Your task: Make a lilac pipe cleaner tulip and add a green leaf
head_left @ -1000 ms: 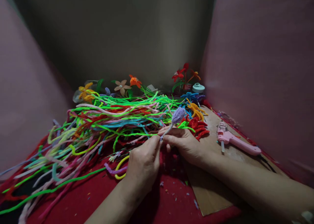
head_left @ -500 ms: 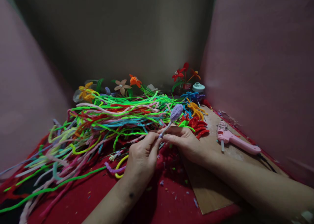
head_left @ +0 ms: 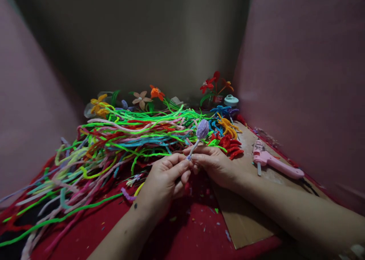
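Note:
A pipe-cleaner flower bud (head_left: 202,129), lavender with a pale thin stem, tilts up and to the right between my hands. My left hand (head_left: 168,176) pinches the lower end of the stem, where a small purple wrap shows. From the other side, my right hand (head_left: 214,163) grips the same spot with thumb and fingers, and its fingertips touch those of my left. Just behind the hands lies a big heap of pipe cleaners (head_left: 137,132) in green, pink, red, blue and yellow.
On the right, a pink glue gun (head_left: 275,165) rests on a cardboard sheet (head_left: 248,225). Red petal loops (head_left: 228,144) and orange ones (head_left: 229,126) lie by its far edge. Finished flowers (head_left: 142,99) stand along the back wall, near a pale-green lidded jar (head_left: 230,100). Scraps dot the red cloth (head_left: 199,222).
My left hand has rolled around the stem, and its lower fingers now show beneath the thumb. The bud has swung slightly left and more upright. My right hand stays nearly in place.

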Tool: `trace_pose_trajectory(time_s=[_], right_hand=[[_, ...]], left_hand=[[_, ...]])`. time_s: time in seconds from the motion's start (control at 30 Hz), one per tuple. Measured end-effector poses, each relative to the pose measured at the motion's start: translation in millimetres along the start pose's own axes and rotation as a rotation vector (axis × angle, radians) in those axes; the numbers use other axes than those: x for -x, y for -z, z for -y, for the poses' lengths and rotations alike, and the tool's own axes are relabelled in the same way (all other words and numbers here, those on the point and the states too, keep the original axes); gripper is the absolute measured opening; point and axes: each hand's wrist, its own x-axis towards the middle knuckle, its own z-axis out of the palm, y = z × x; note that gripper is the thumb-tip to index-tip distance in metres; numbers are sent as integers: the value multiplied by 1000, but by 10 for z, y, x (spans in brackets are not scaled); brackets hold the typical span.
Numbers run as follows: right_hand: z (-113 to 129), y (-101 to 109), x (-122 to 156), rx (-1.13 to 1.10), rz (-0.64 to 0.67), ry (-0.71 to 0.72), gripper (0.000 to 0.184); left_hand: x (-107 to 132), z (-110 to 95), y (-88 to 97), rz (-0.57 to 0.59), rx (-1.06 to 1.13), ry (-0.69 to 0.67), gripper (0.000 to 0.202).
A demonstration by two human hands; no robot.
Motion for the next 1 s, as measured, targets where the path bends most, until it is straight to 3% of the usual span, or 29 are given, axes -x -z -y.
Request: trace_pose_trajectory(time_s=[0.13, 0.23, 0.3, 0.43, 0.53, 0.67, 0.83, 1.0], right_hand=[[14, -20, 9, -49, 8, 14, 18], [17, -35, 18, -62, 1, 18, 12], [9, -36, 20, -48, -16, 33, 10], [-19, -27, 17, -21, -71, 26, 9], [-31, -30, 15, 34, -75, 49, 11], [-22, -47, 26, 75, -36, 97, 14], [-7, -38, 36, 87, -5, 105, 17], [5, -9, 14, 84, 4, 107, 14]], left_hand=[[-4, -43, 24, 102, 44, 34, 20], [3, -57, 10, 85, -120, -4, 22], [6, -22, 4, -19, -413, -157, 23], [-15, 126, 45, -222, -1103, -602, 20], [-36, 194, 101, -236, -1316, -675, 24], [-32, 156, 116, -259, -1193, -673, 24], [-5, 50, 40, -244, -900, -572, 20], [10, -11, -17, -141, -423, -257, 20]])
